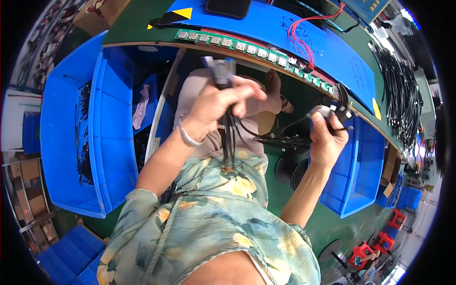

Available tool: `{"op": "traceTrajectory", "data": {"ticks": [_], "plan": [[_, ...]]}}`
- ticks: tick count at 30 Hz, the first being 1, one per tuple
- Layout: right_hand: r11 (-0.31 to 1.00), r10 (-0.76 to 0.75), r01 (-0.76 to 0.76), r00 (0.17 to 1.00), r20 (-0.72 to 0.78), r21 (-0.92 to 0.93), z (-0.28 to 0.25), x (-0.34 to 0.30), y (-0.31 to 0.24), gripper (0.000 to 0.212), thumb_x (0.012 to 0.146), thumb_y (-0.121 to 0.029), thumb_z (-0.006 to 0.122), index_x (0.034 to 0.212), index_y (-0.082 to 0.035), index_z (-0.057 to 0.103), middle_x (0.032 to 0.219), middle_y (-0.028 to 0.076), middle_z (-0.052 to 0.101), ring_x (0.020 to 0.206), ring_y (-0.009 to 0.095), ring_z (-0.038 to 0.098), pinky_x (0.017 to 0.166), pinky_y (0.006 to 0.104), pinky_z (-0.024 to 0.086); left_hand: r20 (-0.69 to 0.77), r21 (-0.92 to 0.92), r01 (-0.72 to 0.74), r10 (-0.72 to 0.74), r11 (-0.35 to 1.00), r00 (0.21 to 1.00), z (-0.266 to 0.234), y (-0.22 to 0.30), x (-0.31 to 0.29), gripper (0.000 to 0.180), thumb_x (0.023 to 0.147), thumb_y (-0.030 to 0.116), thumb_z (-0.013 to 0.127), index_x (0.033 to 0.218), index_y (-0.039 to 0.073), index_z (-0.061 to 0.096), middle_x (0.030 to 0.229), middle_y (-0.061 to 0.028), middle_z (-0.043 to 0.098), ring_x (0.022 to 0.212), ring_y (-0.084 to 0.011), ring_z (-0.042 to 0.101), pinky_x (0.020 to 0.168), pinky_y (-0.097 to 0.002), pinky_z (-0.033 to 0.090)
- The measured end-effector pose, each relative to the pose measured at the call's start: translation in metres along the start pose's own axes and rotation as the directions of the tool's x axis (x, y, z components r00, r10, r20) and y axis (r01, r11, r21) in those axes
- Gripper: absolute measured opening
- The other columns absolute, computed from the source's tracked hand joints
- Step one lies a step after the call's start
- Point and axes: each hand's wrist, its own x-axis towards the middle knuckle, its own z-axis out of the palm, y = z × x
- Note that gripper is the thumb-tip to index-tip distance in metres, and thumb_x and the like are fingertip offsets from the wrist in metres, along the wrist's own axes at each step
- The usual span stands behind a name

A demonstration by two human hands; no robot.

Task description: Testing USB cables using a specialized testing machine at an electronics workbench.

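My left hand [216, 104], a bracelet on its wrist, is closed around a bundle of black cables [229, 142]. Their connector ends [221, 71] stick up above the fingers, smeared by motion, and the loose lengths hang toward my lap. At the table's front edge on the right, my right hand [327, 135] pinches black cable ends [339, 111], with a greyish connector at the thumb. More black cable [285, 140] runs between the two hands. Just beyond them, a green circuit board strip [259, 51] with a row of metal sockets lies along the table edge.
Large blue bins stand at my left [102, 128] and right [354, 166]; the left one holds black cables. On the table lie a blue sheet [266, 28], red wires [304, 33], a dark flat device [229, 7] and a heap of black cables [401, 99].
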Motion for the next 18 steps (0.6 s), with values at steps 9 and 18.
{"op": "traceTrajectory", "data": {"ticks": [9, 18], "plan": [[0.992, 0.098, -0.115, 0.958, 0.269, 0.048, 0.032, -0.003, 0.003, 0.006, 0.071, -0.003, 0.064, 0.076, 0.000, 0.061, 0.061, 0.000, 0.054, 0.042, 0.001, 0.034, 0.036, 0.0154, 0.019, 0.180, 0.120, 0.078, -0.099, 0.990, 0.979, 0.023, -0.012, 0.006, 0.017, 0.075, 0.009, 0.061, 0.087, -0.002, 0.060, 0.067, -0.0063, 0.057, 0.050, -0.0082, 0.050, 0.046, -0.0200, 0.039], [0.686, -0.103, 0.120, 0.992, 0.067, -0.717, -0.043, -0.033, 0.054, 0.011, 0.076, -0.005, 0.059, 0.075, 0.006, 0.059, 0.057, 0.005, 0.056, 0.053, 0.011, 0.051, 0.051, 0.0239, 0.040, -0.117, -0.189, -0.246, 0.227, 0.951, 0.967, 0.001, -0.008, -0.004, 0.012, 0.080, 0.015, 0.056, 0.079, 0.003, 0.054, 0.079, -0.0080, 0.056, 0.061, -0.0131, 0.057, 0.054, -0.0235, 0.045]]}}
